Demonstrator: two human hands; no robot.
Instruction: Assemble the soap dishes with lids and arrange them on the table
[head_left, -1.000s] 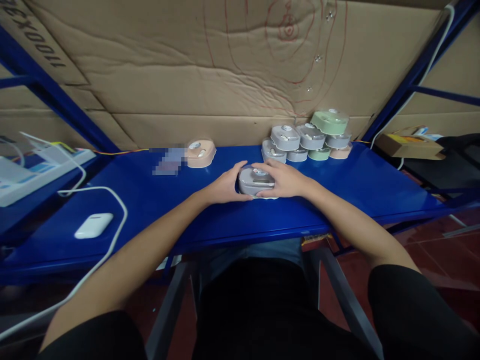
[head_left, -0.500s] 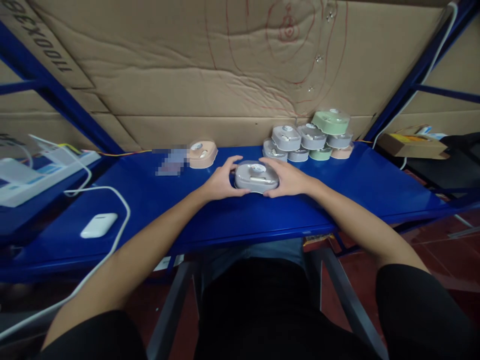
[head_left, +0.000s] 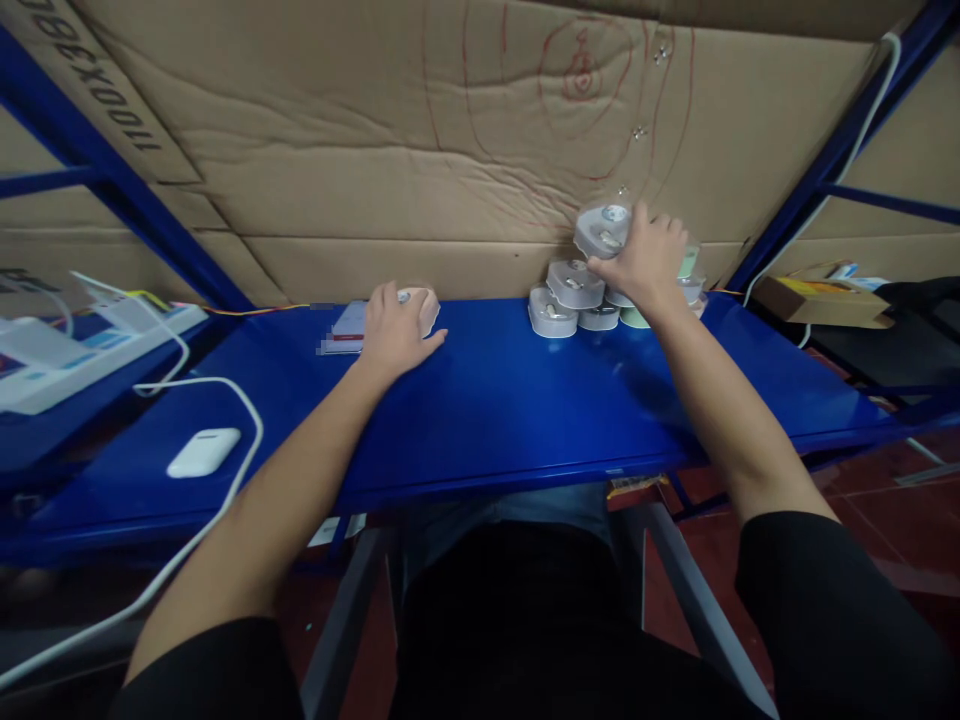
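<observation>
My right hand (head_left: 651, 258) is closed on the side of a grey oval lidded container (head_left: 600, 232), holding it at the top of the stack by the cardboard. Under it are more grey containers (head_left: 576, 287), and part of a green one (head_left: 688, 262) shows behind my fingers. My left hand (head_left: 396, 330) reaches over a peach container (head_left: 429, 308) of the same shape, its thumb stretched out to the right. Most of that container is hidden by the hand; whether the fingers touch it I cannot tell.
A blue tabletop (head_left: 487, 400) stands against a cardboard wall (head_left: 360, 180). At left are a white rounded case (head_left: 204, 452), a white cable (head_left: 251, 440) and a power strip (head_left: 112, 350). A partly blurred flat item (head_left: 346, 328) lies beside my left hand. An opened carton (head_left: 821, 302) is at right.
The grey container held in both hands at the table's middle has moved right and up to the stack in my right hand. My left hand has let go and moved left to the peach container.
</observation>
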